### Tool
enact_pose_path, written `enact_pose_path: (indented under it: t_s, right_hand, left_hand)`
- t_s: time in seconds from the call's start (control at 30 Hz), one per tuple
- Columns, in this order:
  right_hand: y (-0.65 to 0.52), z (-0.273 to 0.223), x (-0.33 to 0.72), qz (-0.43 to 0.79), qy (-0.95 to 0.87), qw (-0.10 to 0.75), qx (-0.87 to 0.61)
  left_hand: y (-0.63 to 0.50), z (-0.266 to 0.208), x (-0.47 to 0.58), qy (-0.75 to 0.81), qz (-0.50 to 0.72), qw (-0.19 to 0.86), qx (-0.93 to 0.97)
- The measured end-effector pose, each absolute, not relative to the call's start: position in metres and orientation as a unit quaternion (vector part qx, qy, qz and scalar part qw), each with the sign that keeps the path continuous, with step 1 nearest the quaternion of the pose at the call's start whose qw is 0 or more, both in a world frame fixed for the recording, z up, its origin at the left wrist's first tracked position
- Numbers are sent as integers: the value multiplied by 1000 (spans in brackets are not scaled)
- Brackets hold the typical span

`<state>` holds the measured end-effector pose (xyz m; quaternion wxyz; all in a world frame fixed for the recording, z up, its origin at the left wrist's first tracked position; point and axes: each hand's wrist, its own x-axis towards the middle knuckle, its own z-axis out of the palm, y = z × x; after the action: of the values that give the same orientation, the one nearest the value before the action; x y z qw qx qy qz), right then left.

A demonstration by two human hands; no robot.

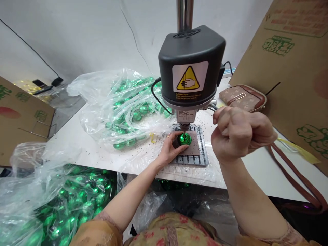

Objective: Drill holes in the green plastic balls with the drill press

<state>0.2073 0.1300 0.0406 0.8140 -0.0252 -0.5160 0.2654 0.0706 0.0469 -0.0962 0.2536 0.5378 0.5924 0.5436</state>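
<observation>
My left hand (170, 148) has its thumb and fingers closed around a shiny green faceted round bead (185, 138). The bead sits on a brownish square pad (195, 147) on the grey slotted base plate (204, 150), right under the chuck of a black bench drill press (192, 65). A thin bit comes down to the bead's middle; whether it is inside the bead, I cannot tell. On the right side of the machine, my right hand (237, 133) is a raised fist around the drill press handle, most of which the fingers hide.
Clear plastic bags of green beads lie on the white table (102, 159) behind left and below the table's left edge (74, 201). A patterned purse (241, 97) with a brown strap lies right. Cardboard boxes (294, 68) stand on both sides. Dark shavings surround the base.
</observation>
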Motion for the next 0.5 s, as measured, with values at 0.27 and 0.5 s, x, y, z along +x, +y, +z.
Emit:
enact_pose_path:
  t_s: [0.27,0.5]
  right_hand:
    - [131,38,207,250,-530,810,18]
    - [135,24,209,244,-535,808,36]
  left_hand:
    - [46,-95,71,593,540,254,540]
    - [47,-98,70,597,545,251,532]
